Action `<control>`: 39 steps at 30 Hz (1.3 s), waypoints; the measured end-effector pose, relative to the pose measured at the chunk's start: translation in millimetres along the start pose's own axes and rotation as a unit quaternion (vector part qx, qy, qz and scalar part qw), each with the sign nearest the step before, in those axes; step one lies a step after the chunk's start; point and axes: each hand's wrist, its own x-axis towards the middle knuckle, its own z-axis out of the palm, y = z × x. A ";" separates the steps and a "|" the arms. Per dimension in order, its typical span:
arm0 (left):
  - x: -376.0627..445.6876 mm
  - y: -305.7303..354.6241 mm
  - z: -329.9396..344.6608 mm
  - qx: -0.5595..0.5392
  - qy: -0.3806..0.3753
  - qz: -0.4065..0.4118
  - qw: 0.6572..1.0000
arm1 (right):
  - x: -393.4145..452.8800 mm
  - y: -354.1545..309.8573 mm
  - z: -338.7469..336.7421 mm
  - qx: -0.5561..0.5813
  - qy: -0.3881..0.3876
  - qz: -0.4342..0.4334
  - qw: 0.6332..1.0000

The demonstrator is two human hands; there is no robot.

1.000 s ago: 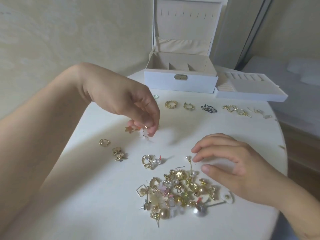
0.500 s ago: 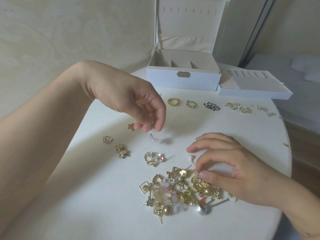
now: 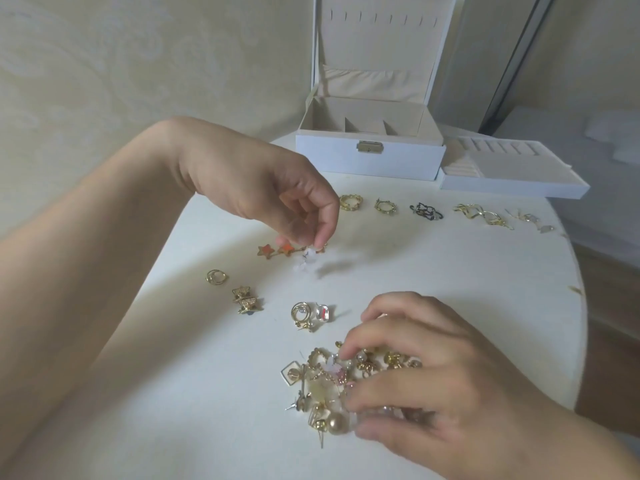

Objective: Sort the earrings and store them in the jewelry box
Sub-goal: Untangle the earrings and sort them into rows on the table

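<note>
A tangled pile of earrings [image 3: 322,386] lies near the table's front edge. My right hand [image 3: 426,372] rests over the pile's right side, fingertips pinching into it at a small pale flower piece. My left hand [image 3: 277,188] hovers above the table's middle and pinches a small white flower earring [image 3: 306,259] that dangles just over the surface, beside two orange star earrings [image 3: 275,250]. The white jewelry box [image 3: 370,157] stands open at the back, its compartments showing nothing inside.
Sorted pairs lie in a row before the box: gold hoops [image 3: 350,201], a black pair [image 3: 425,212], twisted gold ones [image 3: 481,214]. Nearer sit a gold ring pair [image 3: 216,277], gold stars [image 3: 246,299] and a crystal pair [image 3: 311,313]. A white tray [image 3: 512,174] lies right of the box.
My right hand moved down onto the pile and closed its fingertips in it. My left hand shifted slightly, still holding the white flower earring; the orange stars have come into view.
</note>
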 end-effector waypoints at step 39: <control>27.3 3.9 -0.7 -0.111 0.265 0.085 0.954 | 100.9 80.3 -17.4 0.624 0.151 0.472 0.604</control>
